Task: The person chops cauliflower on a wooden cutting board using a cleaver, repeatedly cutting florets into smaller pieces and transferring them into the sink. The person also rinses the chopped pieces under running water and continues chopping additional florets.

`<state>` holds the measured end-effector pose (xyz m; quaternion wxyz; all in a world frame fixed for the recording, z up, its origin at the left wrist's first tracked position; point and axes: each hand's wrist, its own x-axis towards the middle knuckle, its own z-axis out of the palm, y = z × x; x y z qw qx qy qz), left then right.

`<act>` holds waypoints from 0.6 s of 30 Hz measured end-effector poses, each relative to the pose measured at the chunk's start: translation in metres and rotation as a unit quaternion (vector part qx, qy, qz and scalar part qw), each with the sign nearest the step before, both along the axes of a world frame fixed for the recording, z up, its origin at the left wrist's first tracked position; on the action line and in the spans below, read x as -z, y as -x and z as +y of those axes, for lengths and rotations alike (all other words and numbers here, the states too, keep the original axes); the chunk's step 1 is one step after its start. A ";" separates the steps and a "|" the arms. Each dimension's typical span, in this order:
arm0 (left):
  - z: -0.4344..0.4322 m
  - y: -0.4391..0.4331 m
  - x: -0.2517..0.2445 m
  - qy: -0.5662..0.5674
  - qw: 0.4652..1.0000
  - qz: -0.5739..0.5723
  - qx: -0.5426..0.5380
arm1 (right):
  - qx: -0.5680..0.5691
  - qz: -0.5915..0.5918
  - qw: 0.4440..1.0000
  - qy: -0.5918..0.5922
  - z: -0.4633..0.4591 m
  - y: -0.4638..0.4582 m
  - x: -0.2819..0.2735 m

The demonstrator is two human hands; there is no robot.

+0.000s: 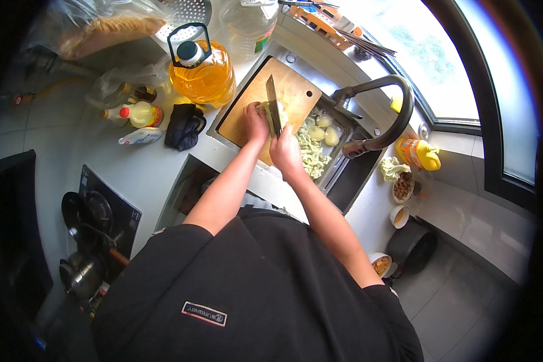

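A wooden cutting board lies across the sink, a hole near one corner. My right hand grips the handle of a cleaver, whose blade stands on edge over the board. On the left side of the blade my left hand holds a pale piece of cauliflower, mostly hidden by fingers and blade. More pale cauliflower shows just right of the blade. Beside the board, cut cauliflower and several peeled potatoes lie in the sink's tray.
A curved faucet arches over the sink's right side. An oil jug, small bottles and a black cloth stand or lie at left. Right of the sink are a yellow bottle, a cauliflower piece and several bowls.
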<state>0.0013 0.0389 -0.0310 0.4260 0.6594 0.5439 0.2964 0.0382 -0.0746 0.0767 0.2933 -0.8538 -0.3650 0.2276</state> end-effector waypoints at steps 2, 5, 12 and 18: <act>0.000 0.001 0.001 0.013 1.000 0.005 0.007 | 0.010 0.023 1.000 0.013 0.013 -0.007 0.007; -0.001 0.000 0.004 -0.002 1.000 0.000 0.002 | 0.011 0.023 1.000 0.017 0.017 -0.007 0.008; 0.000 -0.002 0.012 -0.012 1.000 -0.009 -0.021 | -0.041 -0.023 0.999 -0.003 -0.048 0.013 -0.006; 0.003 0.000 0.017 0.007 1.000 0.004 -0.013 | -0.008 -0.004 1.000 0.029 -0.026 0.011 0.018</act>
